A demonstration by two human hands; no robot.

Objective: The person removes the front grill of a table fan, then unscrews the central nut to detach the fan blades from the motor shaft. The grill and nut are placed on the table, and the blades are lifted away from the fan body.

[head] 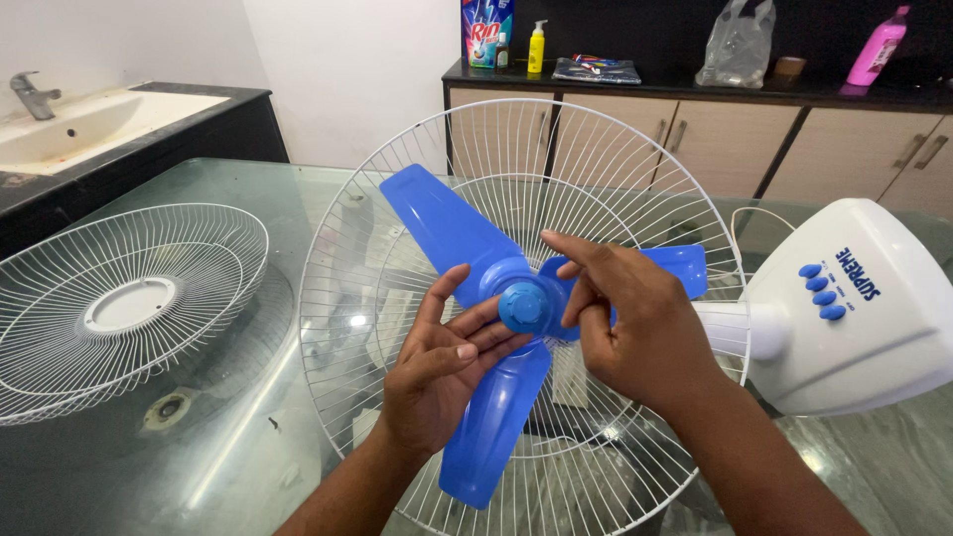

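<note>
Hands are meeting at the middle of the head view, over a blue three-bladed fan rotor (476, 298) that is sitting inside a white wire rear guard (397, 179). The left hand (442, 372) is lying palm up beneath the hub, fingers spread and loosely curled, their tips touching the round blue cap (522, 306) from its seven o'clock side; it is supporting rather than gripping. The right hand (620, 328) is coming in from four o'clock, fingers bent, with thumb and forefinger closing narrowly on the cap's right edge (whether they are actually pinching it I cannot tell).

The fan's white motor housing (864, 308), with a row of blue buttons, is lying at three o'clock from the hub. A loose front guard (124, 303) is resting on the glass worktop (238, 437) at nine o'clock, well apart from the hands. A sink (84, 124) is showing at ten o'clock, and a dark counter (675, 84) at one o'clock is carrying a yellow bottle (537, 48), a clear bag (740, 45) and a pink bottle (879, 48).
</note>
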